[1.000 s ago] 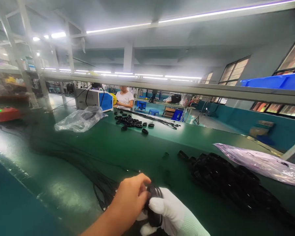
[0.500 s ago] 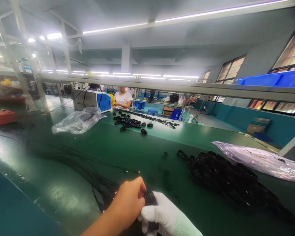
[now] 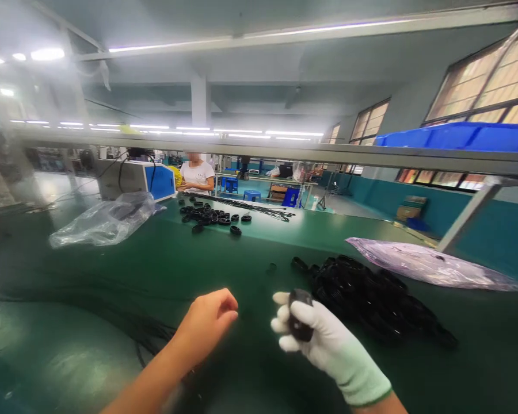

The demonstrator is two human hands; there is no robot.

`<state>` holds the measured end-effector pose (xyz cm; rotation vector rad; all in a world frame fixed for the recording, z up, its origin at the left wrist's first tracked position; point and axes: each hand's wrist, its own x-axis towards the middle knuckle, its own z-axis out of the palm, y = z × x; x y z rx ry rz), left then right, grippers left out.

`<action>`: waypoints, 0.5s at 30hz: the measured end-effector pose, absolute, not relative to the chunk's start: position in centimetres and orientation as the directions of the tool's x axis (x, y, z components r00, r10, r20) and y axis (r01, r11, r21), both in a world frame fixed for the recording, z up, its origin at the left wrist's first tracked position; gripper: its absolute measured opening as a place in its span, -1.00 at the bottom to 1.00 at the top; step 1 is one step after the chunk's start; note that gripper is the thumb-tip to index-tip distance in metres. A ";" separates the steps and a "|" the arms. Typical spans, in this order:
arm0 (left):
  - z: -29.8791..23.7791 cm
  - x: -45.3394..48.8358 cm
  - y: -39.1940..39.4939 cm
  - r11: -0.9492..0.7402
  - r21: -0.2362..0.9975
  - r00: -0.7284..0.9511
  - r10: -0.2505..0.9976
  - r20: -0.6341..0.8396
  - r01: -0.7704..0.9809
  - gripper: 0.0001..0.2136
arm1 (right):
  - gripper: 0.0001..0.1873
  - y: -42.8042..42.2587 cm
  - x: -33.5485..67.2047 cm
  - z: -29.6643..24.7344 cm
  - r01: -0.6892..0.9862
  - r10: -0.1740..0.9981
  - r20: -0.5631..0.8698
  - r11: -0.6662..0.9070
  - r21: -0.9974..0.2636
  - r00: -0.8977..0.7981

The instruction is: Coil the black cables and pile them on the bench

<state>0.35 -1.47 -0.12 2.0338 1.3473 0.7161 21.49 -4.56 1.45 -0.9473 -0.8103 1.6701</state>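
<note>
My right hand (image 3: 319, 339), in a white glove, grips a small black coiled cable bundle (image 3: 299, 315) above the green table (image 3: 224, 259). To its left my bare left hand (image 3: 207, 323) hovers with its fingers loosely curled and nothing visible in them, a short gap away from the bundle. Loose black cables (image 3: 151, 333) lie under and to the left of that hand. A large heap of black coiled bundles (image 3: 371, 299) sits just right of the gloved hand.
A purple-tinted plastic bag (image 3: 427, 265) lies at the right, a clear bag (image 3: 99, 221) at the left. More black coils (image 3: 211, 217) and straight cables (image 3: 259, 208) lie farther back. A blue-and-white machine (image 3: 133, 178) and a seated person (image 3: 196, 175) are beyond. A metal rail (image 3: 285, 152) crosses overhead.
My hands have come apart: the left let go of the coil and drew left, while the gloved right hand lifted the coil up and to the right. The view shifted right.
</note>
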 end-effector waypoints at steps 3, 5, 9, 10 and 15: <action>-1.7 3.4 0.4 -0.404 0.666 0.460 0.882 0.101 0.627 -0.91 | -0.52 -3.9 24.3 1.8 -0.493 0.980 -0.197 -0.192 -0.849 -0.042; -3.2 5.9 1.2 -0.424 0.672 0.510 0.857 0.079 0.608 -0.87 | -0.50 -3.7 25.0 1.5 -0.487 0.979 -0.203 -0.184 -0.854 -0.013; -5.5 8.8 2.3 -0.377 0.749 0.534 0.845 0.037 0.545 -0.91 | -0.50 -3.7 25.0 0.7 -0.472 0.980 -0.195 -0.158 -0.867 0.030; -5.7 8.9 2.4 -0.345 0.783 0.525 0.850 0.028 0.517 -0.93 | -0.50 -3.7 25.0 0.5 -0.464 0.981 -0.190 -0.148 -0.873 0.044; -4.7 7.1 0.7 -0.070 0.965 0.464 0.884 -0.058 0.254 -0.85 | -0.54 -3.0 23.3 -0.9 -0.263 0.973 -0.180 -0.137 -0.955 0.146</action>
